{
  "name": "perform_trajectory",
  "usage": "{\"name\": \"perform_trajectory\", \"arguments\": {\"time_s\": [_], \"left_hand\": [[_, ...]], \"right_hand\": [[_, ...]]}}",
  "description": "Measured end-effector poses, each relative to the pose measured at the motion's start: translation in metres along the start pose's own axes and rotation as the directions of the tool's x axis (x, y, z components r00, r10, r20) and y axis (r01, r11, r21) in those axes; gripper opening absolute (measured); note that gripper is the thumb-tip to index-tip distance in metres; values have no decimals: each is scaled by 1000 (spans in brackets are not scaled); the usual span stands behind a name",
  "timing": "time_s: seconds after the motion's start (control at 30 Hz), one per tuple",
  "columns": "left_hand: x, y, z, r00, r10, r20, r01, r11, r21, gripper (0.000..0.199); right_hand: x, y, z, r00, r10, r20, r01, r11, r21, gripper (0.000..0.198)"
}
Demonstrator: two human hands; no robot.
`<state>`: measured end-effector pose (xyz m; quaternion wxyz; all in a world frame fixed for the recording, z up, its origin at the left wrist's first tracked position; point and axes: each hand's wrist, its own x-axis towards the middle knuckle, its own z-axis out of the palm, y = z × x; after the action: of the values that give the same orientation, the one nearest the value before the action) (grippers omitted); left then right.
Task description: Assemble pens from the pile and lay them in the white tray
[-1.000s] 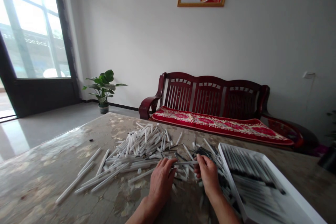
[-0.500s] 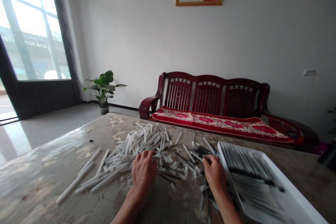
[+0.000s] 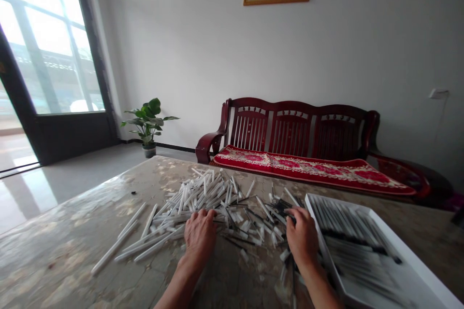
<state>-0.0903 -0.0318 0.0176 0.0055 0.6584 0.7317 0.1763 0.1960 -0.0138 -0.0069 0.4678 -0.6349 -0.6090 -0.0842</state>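
Note:
A loose heap of white pen barrels (image 3: 195,193) lies in the middle of the table, mixed with small clear caps (image 3: 246,227) and thin dark refills. My left hand (image 3: 200,234) rests palm down at the near edge of the heap; its fingers curl under, hiding whatever they hold. Farther right, my right hand (image 3: 303,237) has its thumb and forefinger closed at a small black piece, probably a pen cap. Beside those fingers is a cluster of black parts (image 3: 281,204). Right of this hand stands a shallow white box (image 3: 377,222) with rows of clear, black-capped pens.
The patterned tabletop (image 3: 72,251) carries several separate barrels at left and a small black bit (image 3: 133,192). Beyond it stands a dark red wooden bench (image 3: 290,128) with a red floral cover (image 3: 311,169). A potted plant (image 3: 149,120) stands near the glass door (image 3: 68,72).
The view has shifted slightly, moving most things a little right. My right hand has closed its thumb and forefinger near the black parts. My left hand stays at the heap.

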Motion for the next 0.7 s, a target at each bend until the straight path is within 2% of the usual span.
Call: {"name": "perform_trajectory", "arguments": {"time_s": [0.13, 0.27, 0.43, 0.6, 0.7], "left_hand": [[0, -1, -2, 1000, 27, -1, -27, 1000, -1, 23], [-1, 1, -2, 999, 53, -10, -53, 999, -10, 19], [-3, 10, -2, 991, 133, -30, -134, 988, -69, 13], [-11, 22, 3, 952, 282, -121, -296, 947, -121, 13], [-14, 27, 7, 907, 390, -159, -411, 902, -134, 11]], "right_hand": [[-3, -17, -1, 997, -67, 45, 66, 997, 29, 24], [-11, -39, -2, 975, -147, 168, 136, 988, 74, 25], [-22, -63, -2, 941, -166, 295, 129, 982, 142, 28], [-31, -81, -2, 928, -157, 337, 68, 963, 259, 22], [-37, -88, 0, 929, -152, 337, 33, 943, 333, 29]]}}
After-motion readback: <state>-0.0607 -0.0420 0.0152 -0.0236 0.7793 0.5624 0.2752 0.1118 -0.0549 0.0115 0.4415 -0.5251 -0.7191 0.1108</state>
